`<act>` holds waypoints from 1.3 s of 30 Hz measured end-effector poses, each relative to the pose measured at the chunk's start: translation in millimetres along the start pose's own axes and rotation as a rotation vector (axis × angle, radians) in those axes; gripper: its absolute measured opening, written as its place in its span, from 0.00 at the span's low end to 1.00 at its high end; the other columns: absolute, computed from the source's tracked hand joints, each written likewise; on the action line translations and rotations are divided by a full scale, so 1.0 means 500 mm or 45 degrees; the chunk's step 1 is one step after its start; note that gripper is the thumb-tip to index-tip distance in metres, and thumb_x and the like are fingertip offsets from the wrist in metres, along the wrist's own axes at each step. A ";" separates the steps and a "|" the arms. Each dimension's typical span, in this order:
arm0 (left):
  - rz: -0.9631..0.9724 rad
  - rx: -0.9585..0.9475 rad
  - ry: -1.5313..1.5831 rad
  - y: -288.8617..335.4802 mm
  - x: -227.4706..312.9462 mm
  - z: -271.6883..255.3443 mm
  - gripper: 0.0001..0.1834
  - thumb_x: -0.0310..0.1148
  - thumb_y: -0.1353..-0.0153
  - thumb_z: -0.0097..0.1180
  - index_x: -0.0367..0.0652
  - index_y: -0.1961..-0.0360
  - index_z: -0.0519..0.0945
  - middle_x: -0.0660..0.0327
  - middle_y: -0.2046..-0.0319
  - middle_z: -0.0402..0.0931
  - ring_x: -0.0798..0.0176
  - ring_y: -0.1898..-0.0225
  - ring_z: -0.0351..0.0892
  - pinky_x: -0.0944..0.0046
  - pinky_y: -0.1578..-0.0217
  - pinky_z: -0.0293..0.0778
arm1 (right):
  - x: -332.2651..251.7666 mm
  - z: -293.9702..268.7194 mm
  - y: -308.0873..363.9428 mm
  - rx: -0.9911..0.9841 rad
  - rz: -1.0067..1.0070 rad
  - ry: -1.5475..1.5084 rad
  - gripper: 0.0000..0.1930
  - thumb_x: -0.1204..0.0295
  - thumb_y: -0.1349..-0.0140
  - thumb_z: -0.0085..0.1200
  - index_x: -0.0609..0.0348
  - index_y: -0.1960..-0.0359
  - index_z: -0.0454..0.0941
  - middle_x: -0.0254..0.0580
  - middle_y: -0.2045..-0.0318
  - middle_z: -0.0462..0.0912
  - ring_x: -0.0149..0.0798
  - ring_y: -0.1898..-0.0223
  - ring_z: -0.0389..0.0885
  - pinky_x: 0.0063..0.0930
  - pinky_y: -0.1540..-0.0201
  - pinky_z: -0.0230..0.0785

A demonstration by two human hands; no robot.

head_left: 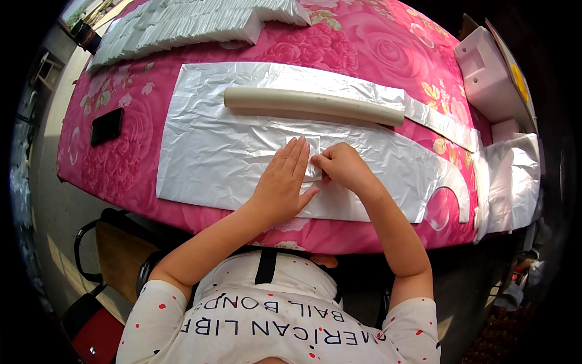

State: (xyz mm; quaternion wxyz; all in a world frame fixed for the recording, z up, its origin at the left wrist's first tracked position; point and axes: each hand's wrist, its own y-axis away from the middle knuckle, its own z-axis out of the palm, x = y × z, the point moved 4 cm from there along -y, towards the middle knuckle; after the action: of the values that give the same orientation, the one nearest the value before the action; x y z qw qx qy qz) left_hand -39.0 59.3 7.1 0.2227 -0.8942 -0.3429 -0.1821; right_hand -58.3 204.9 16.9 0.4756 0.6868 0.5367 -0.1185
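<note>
A shiny, silvery-white plastic bag (206,145) lies flat on the table, creased all over, with a curved cut-out and strap-like handles at its right end. My left hand (284,179) rests flat on a small white folded piece (313,146) on the bag's middle, fingers stretched out and pointing away from me. Just right of it, my right hand (347,168) is closed, thumb and forefinger pinching at the edge of that piece. Its other fingers are curled and partly hidden. Beyond both hands a beige pipe (312,104) lies lengthwise across the bag.
The table wears a pink floral cloth (136,176). Rows of folded white packets (200,27) stand at the far left, above a black phone (107,126). A white foam box (494,76) stands at the right, near stacked silvery bags (509,182) draping over the edge. A chair (124,255) is at lower left.
</note>
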 end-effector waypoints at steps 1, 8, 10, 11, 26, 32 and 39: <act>-0.030 -0.017 -0.006 -0.003 0.001 0.006 0.46 0.46 0.48 0.57 0.28 0.37 0.49 0.41 0.37 0.48 0.44 0.35 0.47 0.51 0.37 0.47 | 0.001 0.001 0.000 0.005 -0.002 -0.009 0.16 0.65 0.42 0.50 0.66 0.81 0.78 0.43 0.86 0.78 0.34 0.82 0.79 0.27 0.74 0.70; -0.095 -0.011 -0.081 -0.001 -0.014 0.040 0.56 0.56 0.51 0.55 0.29 0.35 0.40 0.40 0.35 0.41 0.43 0.32 0.37 0.48 0.35 0.34 | 0.003 0.007 0.000 0.055 0.022 -0.009 0.17 0.65 0.42 0.50 0.66 0.82 0.77 0.45 0.86 0.77 0.35 0.84 0.79 0.29 0.74 0.70; -0.098 -0.023 -0.100 -0.003 -0.011 0.044 0.56 0.56 0.52 0.55 0.30 0.35 0.39 0.40 0.35 0.40 0.43 0.32 0.37 0.48 0.35 0.34 | 0.007 0.010 0.006 0.098 0.040 -0.061 0.16 0.65 0.45 0.52 0.66 0.82 0.77 0.46 0.86 0.78 0.37 0.83 0.79 0.29 0.74 0.70; -0.096 -0.028 -0.109 -0.003 -0.012 0.044 0.57 0.57 0.52 0.55 0.30 0.35 0.39 0.40 0.35 0.40 0.43 0.32 0.37 0.48 0.35 0.34 | 0.005 0.010 0.009 0.121 0.041 -0.082 0.15 0.64 0.46 0.53 0.66 0.82 0.77 0.46 0.85 0.78 0.38 0.83 0.79 0.30 0.74 0.70; -0.225 0.265 0.354 0.055 -0.040 -0.016 0.47 0.42 0.47 0.57 0.34 0.35 0.44 0.43 0.35 0.43 0.47 0.32 0.41 0.52 0.36 0.41 | -0.010 -0.002 0.071 0.514 -0.455 0.537 0.10 0.70 0.53 0.59 0.63 0.72 0.77 0.46 0.75 0.79 0.43 0.72 0.79 0.33 0.67 0.71; -0.803 -0.192 1.487 0.227 -0.034 -0.067 0.14 0.23 0.39 0.48 0.32 0.52 0.72 0.55 0.59 0.78 0.67 0.57 0.77 0.69 0.52 0.71 | -0.067 0.073 0.007 0.634 -1.044 0.624 0.23 0.65 0.47 0.57 0.63 0.51 0.71 0.52 0.48 0.70 0.50 0.45 0.67 0.38 0.44 0.59; -1.647 0.005 1.722 0.403 -0.036 -0.077 0.12 0.30 0.37 0.47 0.33 0.56 0.74 0.53 0.60 0.77 0.63 0.60 0.78 0.67 0.57 0.74 | -0.130 0.262 0.025 0.484 -0.928 0.427 0.30 0.55 0.39 0.44 0.66 0.42 0.61 0.57 0.37 0.55 0.52 0.34 0.49 0.43 0.34 0.38</act>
State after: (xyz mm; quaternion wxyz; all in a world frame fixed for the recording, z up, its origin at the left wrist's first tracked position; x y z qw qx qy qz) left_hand 81.7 -104.5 -24.4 0.2318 -0.2332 -0.5718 -0.7516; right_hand -27.8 62.5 -1.0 0.1744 0.5375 0.7823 -0.2620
